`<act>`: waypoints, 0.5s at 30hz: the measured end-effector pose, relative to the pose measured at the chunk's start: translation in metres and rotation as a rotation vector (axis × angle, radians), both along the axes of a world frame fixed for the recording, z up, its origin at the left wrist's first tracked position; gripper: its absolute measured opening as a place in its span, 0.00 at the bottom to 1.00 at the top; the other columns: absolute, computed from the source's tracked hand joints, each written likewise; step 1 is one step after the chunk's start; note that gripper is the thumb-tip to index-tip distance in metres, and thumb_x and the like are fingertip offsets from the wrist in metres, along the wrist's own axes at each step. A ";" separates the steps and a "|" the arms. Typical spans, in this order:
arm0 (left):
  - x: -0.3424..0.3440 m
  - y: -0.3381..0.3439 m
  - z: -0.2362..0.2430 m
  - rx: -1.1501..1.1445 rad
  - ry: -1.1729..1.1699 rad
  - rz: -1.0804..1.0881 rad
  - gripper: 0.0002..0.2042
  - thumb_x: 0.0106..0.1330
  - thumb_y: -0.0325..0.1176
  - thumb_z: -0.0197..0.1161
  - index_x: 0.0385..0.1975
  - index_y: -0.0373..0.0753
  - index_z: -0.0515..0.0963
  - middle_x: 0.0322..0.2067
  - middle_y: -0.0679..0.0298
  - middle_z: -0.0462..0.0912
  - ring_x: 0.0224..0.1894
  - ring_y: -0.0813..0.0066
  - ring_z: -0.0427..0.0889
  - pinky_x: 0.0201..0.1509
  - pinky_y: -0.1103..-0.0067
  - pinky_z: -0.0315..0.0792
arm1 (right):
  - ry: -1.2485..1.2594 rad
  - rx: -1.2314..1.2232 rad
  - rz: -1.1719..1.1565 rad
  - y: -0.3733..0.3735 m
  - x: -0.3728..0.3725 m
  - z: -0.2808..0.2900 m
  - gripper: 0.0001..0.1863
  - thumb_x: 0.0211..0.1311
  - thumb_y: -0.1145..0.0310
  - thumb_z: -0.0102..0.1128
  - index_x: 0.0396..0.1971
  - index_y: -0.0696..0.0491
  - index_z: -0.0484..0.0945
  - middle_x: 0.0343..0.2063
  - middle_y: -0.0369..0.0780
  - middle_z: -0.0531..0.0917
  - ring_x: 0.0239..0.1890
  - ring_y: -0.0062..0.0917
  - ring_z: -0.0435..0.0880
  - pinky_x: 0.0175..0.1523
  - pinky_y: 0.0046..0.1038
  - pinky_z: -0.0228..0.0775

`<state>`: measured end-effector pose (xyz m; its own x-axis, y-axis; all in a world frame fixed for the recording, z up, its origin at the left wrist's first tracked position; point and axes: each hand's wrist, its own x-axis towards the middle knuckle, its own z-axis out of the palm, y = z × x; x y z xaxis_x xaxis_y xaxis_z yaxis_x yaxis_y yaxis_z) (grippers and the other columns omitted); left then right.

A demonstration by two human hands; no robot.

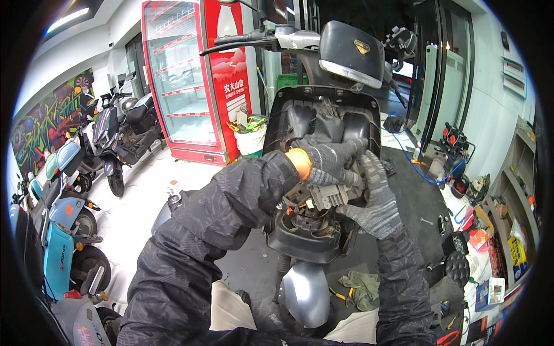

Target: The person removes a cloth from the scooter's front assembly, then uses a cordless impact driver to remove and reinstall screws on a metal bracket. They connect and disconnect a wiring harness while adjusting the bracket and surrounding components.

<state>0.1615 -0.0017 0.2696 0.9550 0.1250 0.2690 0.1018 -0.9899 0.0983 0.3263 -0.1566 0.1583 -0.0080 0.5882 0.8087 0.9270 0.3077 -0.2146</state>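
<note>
In front of me stands a scooter with its front opened up, showing a black inner shell (pixel 372 118) and bare parts. A finned grey metal box (pixel 330 196) sits tilted in the opening, above loose wires. My left hand (pixel 334 161), in a grey knit glove with an orange cuff, reaches over the box from the left. Its fingers bend together near the shell's right side; what they hold is hidden. My right hand (pixel 378 202), gloved alike, grips the box's right side, thumb at its lower edge. The two hands' fingertips come close together.
Above are the handlebar (pixel 297 39) and a black headlight housing (pixel 352 55); below is a silver front fender (pixel 307 294). Parked scooters (pixel 72 242) line the left, near a red glass-door fridge (pixel 184 81). Pliers (pixel 340 294), a rag (pixel 360 290) and a wrench (pixel 427 221) lie on the floor.
</note>
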 end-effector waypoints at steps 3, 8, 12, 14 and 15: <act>0.002 0.004 -0.003 -0.123 0.078 0.049 0.49 0.66 0.61 0.72 0.80 0.39 0.58 0.54 0.45 0.86 0.56 0.46 0.87 0.58 0.63 0.79 | -0.008 -0.101 0.026 0.016 -0.010 0.017 0.60 0.43 0.62 0.88 0.78 0.55 0.62 0.74 0.52 0.69 0.74 0.48 0.72 0.78 0.43 0.68; -0.025 0.015 -0.033 -0.374 -0.276 -0.129 0.44 0.71 0.50 0.72 0.79 0.33 0.59 0.50 0.52 0.86 0.54 0.60 0.85 0.60 0.68 0.78 | -0.194 -0.123 -0.017 0.018 -0.008 0.017 0.54 0.45 0.56 0.87 0.73 0.53 0.69 0.67 0.51 0.76 0.67 0.48 0.79 0.71 0.43 0.76; -0.071 0.043 -0.080 -0.622 -0.709 -0.048 0.26 0.77 0.38 0.67 0.70 0.35 0.73 0.51 0.59 0.85 0.53 0.72 0.83 0.61 0.74 0.77 | -0.299 -0.068 -0.135 0.007 0.004 0.001 0.50 0.43 0.49 0.88 0.67 0.51 0.76 0.64 0.50 0.78 0.63 0.48 0.82 0.66 0.44 0.80; -0.086 0.067 -0.100 -0.738 -0.849 0.117 0.20 0.79 0.38 0.65 0.64 0.36 0.78 0.50 0.59 0.87 0.52 0.73 0.83 0.60 0.74 0.78 | -0.219 -0.088 -0.216 0.002 0.015 -0.012 0.51 0.42 0.50 0.89 0.68 0.51 0.74 0.64 0.48 0.77 0.63 0.44 0.81 0.67 0.43 0.79; -0.093 0.079 -0.109 -0.732 -0.829 0.266 0.17 0.79 0.38 0.65 0.62 0.36 0.80 0.50 0.59 0.88 0.52 0.74 0.84 0.59 0.74 0.78 | -0.066 -0.082 -0.180 0.004 0.021 -0.019 0.50 0.39 0.52 0.89 0.67 0.50 0.75 0.64 0.48 0.76 0.64 0.44 0.80 0.69 0.42 0.77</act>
<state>0.0685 0.0773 0.1602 0.4363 0.6839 0.5847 -0.0655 -0.6239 0.7787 0.3472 -0.1529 0.1391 0.0520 0.6491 0.7590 0.9782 0.1200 -0.1697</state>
